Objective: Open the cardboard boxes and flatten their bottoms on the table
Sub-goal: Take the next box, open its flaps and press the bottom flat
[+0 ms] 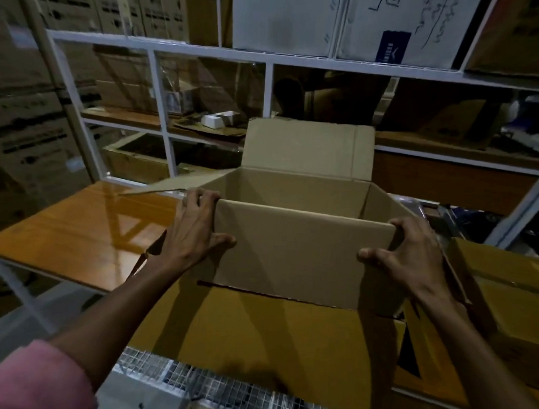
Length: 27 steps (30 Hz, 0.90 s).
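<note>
A brown cardboard box [303,255] stands opened into a cuboid in the middle of the view, its top open. Its far flap stands upright and its left flap lies out over the table. My left hand [196,229] grips the near-left corner, fingers curled over the rim and thumb on the front wall. At the near-right corner my right hand [408,253] grips the same way. The box rests on flat cardboard sheets [287,338] lying below it. The inside bottom of the box is hidden by the front wall.
An orange wooden table [75,226] extends to the left. White metal shelving [164,45] with stored boxes fills the back. More flat cardboard [511,295] lies stacked at the right. Wire mesh [192,383] runs along the near edge.
</note>
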Motion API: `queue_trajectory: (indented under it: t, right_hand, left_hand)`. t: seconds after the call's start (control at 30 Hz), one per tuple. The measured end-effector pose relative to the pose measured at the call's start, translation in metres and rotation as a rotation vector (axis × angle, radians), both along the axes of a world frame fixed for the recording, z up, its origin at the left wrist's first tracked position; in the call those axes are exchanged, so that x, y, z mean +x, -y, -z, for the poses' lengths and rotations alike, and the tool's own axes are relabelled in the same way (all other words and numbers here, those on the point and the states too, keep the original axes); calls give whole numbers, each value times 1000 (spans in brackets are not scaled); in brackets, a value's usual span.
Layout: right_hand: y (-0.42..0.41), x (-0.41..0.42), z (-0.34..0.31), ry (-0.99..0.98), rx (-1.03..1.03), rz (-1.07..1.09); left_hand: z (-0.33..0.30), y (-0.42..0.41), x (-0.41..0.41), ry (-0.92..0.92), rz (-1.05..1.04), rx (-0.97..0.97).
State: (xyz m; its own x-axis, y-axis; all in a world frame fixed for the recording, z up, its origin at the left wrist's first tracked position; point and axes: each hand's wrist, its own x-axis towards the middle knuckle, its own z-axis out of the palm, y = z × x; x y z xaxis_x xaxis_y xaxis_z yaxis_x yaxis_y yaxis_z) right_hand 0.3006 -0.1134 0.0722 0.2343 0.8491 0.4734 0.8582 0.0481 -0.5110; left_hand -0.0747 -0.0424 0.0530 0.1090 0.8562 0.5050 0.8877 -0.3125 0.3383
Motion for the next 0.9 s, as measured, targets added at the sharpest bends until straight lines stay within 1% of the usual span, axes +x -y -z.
queue_trajectory:
  t: [0.13, 0.37, 0.5, 0.57, 0.7, 0.77, 0.9]
  right_hand:
    - [-11, -8, -10, -25, -66, 39]
    - [-21, -27, -22, -111, -147, 100]
    - [-25, -40, -14, -97, -211, 127]
    - [-26, -46, -5, -72, -284, 159]
    - [-19, -54, 20, -12, -447, 209]
    - [-13, -53, 33, -11, -516, 229]
    - [-2, -50, 56, -68, -480, 235]
  left_hand:
    - [5, -9, -2, 25, 13, -62]
    - [9, -24, -12, 58, 51, -78]
    - [4, -34, -22, 23, 31, -112]
    - [6, -35, -25, -45, 15, -148]
    - [15, -28, -28, -145, -22, -253]
    - [18, -28, -30, -206, -24, -334]
    - [36, -24, -41, -323, -23, -585]
